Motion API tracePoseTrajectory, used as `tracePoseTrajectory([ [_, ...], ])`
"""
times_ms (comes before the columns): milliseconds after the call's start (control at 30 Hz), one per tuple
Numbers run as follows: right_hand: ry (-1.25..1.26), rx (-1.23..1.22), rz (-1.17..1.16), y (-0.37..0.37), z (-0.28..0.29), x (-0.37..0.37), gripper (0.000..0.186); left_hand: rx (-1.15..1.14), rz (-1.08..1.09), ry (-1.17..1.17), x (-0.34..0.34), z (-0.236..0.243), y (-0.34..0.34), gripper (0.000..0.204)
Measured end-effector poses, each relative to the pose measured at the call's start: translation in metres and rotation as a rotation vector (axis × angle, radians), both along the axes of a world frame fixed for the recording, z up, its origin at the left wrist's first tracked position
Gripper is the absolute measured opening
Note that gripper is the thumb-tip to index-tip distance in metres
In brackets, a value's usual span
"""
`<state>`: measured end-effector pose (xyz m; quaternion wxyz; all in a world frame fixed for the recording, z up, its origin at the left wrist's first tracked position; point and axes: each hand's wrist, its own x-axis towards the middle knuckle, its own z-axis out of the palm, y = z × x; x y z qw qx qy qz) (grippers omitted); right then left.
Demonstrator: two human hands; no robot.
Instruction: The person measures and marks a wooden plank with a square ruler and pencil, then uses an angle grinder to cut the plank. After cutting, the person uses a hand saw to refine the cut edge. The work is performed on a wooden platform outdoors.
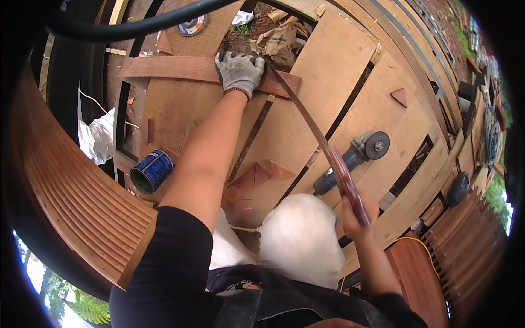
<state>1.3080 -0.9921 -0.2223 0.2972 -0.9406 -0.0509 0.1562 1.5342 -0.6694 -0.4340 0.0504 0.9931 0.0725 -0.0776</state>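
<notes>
My left hand (239, 74), in a grey glove with dark fingertips, presses down on a reddish-brown wooden plank (175, 69), its fingers curled over the far edge. The plank lies crosswise on the plywood work surface (333, 49). In my bare right hand (358, 216) is a long, slim tool that looks like a handsaw (314, 128) seen edge-on. Its reddish-brown grip end is in my closed fingers, and its thin tip reaches the plank just right of the glove. Whether the blade has cut into the wood cannot be made out.
An angle grinder (350, 161) lies right of my knee. A blue can (151, 171) rests on its side at left, near wooden offcuts (254, 177). A grooved curved wooden board (82, 202) fills the left side. Gaps run between the plywood boards; a loose disc (191, 26) lies far off.
</notes>
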Motion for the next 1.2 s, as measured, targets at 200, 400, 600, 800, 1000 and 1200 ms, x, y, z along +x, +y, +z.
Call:
tracePoseTrajectory([
  [200,0.159,0.493,-0.336,0.079,-0.078,0.102,0.009,-0.057,-0.034,0.095,-0.003,-0.008,-0.02,0.052],
  [400,0.045,-0.095,0.03,-0.007,0.014,-0.005,0.017,0.021,0.008,-0.003,0.005,0.002,0.003,0.051],
  [600,0.119,0.515,-0.32,0.07,-0.08,0.097,0.01,-0.064,-0.025,0.118,0.016,0.004,-0.02,0.05],
  [800,0.019,0.168,-0.127,-0.01,0.014,-0.014,0.007,0.013,0.014,0.029,0.001,0.003,0.004,0.05],
  [1000,0.156,0.545,-0.337,0.079,-0.087,0.107,0.008,-0.037,-0.049,0.061,0.005,-0.016,-0.02,0.05],
  [1200,0.062,0.254,-0.189,0.011,-0.018,0.016,0.004,0.001,0.01,0.028,0.003,0.0,0.003,0.051],
])
